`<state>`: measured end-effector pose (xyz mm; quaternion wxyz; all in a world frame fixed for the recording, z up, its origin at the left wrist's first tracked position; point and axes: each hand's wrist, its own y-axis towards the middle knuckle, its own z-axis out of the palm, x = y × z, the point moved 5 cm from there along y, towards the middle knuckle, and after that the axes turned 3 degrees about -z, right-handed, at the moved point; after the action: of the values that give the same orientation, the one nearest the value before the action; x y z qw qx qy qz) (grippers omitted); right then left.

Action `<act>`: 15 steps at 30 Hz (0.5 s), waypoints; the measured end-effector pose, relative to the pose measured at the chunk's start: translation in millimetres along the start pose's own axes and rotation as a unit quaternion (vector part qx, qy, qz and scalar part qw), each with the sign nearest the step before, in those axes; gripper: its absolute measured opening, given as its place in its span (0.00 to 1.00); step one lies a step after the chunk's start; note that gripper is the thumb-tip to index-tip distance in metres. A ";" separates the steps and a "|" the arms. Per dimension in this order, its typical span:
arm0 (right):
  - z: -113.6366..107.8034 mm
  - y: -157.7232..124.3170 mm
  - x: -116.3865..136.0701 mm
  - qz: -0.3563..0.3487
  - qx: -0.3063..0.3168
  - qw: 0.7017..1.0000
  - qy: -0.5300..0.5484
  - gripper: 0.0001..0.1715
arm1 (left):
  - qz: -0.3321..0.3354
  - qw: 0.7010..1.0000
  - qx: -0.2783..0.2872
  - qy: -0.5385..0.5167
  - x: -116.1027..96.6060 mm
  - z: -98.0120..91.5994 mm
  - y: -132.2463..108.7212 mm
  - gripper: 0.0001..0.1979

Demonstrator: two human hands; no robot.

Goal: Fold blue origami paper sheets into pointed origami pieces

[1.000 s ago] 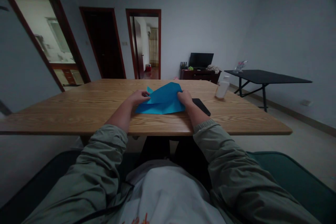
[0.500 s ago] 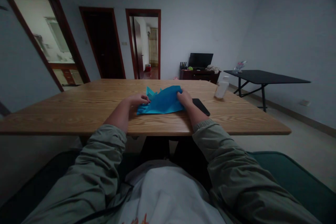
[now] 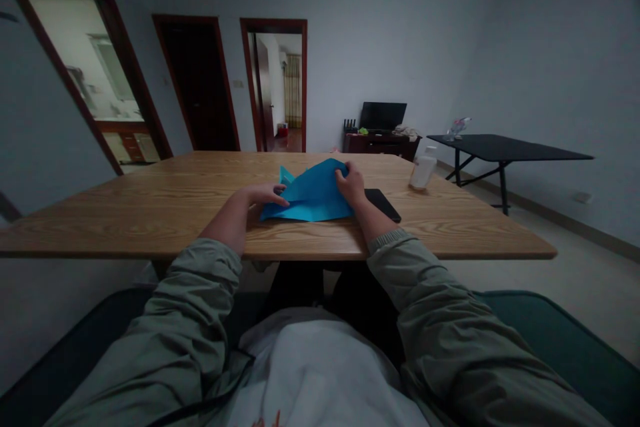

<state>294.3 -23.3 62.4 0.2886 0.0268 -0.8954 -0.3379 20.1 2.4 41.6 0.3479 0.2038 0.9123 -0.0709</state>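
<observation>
"What are your hands on?"
"My left hand and right hand grip the blue paper, one at each side."
"Where's it lying?"
"On the desk, just beside the phone"

The bright blue folded paper sheet had risen into a taller peak toward the far edge of the wooden table. The left hand had slid lower along the sheet's left side, and the right hand had tipped up over its top fold.
</observation>
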 end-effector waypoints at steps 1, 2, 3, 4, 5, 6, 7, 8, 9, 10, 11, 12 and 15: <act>-1.5 0.4 -1.5 0.010 -0.007 1.000 -0.005 0.20 | -0.004 1.000 -0.004 0.008 0.3 -1.8 -0.5 0.29; -2.9 0.9 -3.3 0.020 -0.015 1.000 -0.008 0.20 | -0.009 1.000 0.000 0.009 0.7 -3.0 -1.0 0.27; -3.8 1.3 -5.3 0.030 -0.020 0.999 -0.011 0.20 | -0.012 1.000 0.005 0.003 1.1 -3.9 -1.3 0.25; -4.3 1.7 -7.6 0.041 -0.024 0.999 -0.013 0.20 | -0.011 1.000 0.002 -0.007 1.5 -5.5 -1.4 0.23; -4.2 2.2 -9.9 0.051 -0.026 0.998 -0.015 0.20 | -0.008 1.000 -0.009 -0.023 2.0 -7.7 -1.0 0.22; -3.6 2.7 -12.2 0.058 -0.026 0.998 -0.016 0.20 | -0.001 0.999 -0.028 -0.043 2.7 -10.6 -0.2 0.22; -2.6 3.3 -14.4 0.065 -0.025 0.997 -0.016 0.19 | 0.007 0.997 -0.052 -0.065 3.7 -14.1 0.9 0.23; -1.1 3.8 -16.7 0.071 -0.023 0.997 -0.015 0.19 | 0.015 0.993 -0.082 -0.085 5.3 -18.0 2.2 0.24; 0.8 4.4 -19.0 0.077 -0.018 0.997 -0.014 0.18 | 0.023 0.988 -0.115 -0.099 7.4 -22.1 3.7 0.26; 3.0 4.8 -21.1 0.082 -0.012 0.996 -0.014 0.18 | 0.028 0.983 -0.150 -0.106 10.0 -26.4 5.2 0.27; 5.5 5.1 -23.1 0.087 -0.004 0.996 -0.015 0.18 | 0.029 0.977 -0.184 -0.101 12.9 -30.3 6.6 0.27; 8.2 5.1 -25.1 0.092 0.008 0.996 -0.018 0.18 | 0.026 0.973 -0.213 -0.087 15.8 -33.3 8.1 0.27; 17.8 3.6 -30.5 0.100 0.054 0.993 -0.026 0.23 | 0.009 0.970 -0.245 -0.014 23.3 -35.3 14.2 0.24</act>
<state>310.7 -2.6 38.6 0.2954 -0.0565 -0.9180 -0.2587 -11.0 32.3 52.7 0.4005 0.1194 0.8953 0.1546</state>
